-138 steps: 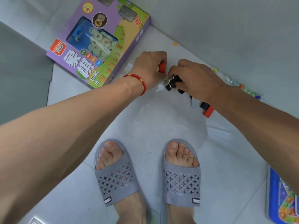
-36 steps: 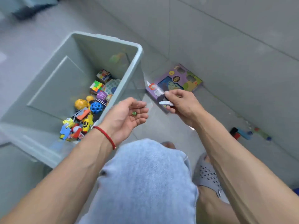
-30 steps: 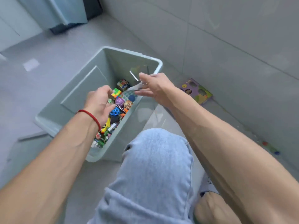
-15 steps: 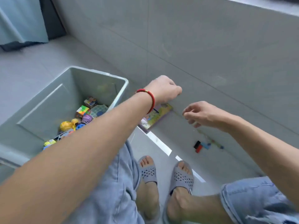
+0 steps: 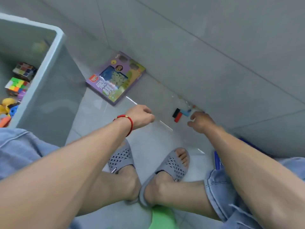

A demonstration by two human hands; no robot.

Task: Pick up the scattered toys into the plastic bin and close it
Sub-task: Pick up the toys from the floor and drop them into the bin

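The grey plastic bin [image 5: 49,52] stands open at the left with cubes, a yellow toy and other toys inside. Small black, red and blue blocks [image 5: 179,114] lie on the floor by the wall, with tiny beads [image 5: 189,104] behind them. My right hand [image 5: 199,121] hovers just right of the blocks, fingers loosely curled, holding nothing I can see. My left hand [image 5: 142,115] is left of the blocks with fingers curled under; what it holds, if anything, is hidden. A purple game box [image 5: 115,78] lies near the bin.
The tiled wall [image 5: 198,47] runs diagonally behind the toys. My feet in grey slippers [image 5: 148,161] are below the hands. A blue board [image 5: 217,159] peeks out at the right beside my knee, and a green thing [image 5: 161,219] lies at the bottom.
Both hands have left the bin and dropped toward the blocks by the wall. The view has swung right and down, so the bin now sits at the left edge.
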